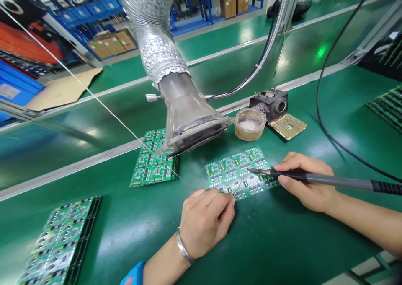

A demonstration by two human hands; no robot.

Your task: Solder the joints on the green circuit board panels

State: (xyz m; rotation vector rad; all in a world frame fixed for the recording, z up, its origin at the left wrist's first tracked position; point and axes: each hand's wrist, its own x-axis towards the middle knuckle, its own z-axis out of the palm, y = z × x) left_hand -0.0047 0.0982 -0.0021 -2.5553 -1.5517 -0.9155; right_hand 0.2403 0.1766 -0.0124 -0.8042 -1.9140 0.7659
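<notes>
A green circuit board panel (240, 172) lies flat on the green bench mat in front of me. My right hand (309, 182) is closed round a black soldering iron (326, 179), its tip resting on the panel's upper right part. My left hand (205, 220) is pinched shut on a thin solder wire (109, 111), which runs up and away to the far left; the wire's end meets the panel's near edge. A metal bangle sits on my left wrist.
A clear fume hood (191, 119) on a foil duct hangs just behind the panel. A stack of boards (153, 161) lies under it, another stack (59, 243) at near left. A round tin (250, 124) and iron stand (276, 109) sit behind; more boards (387, 104) at right.
</notes>
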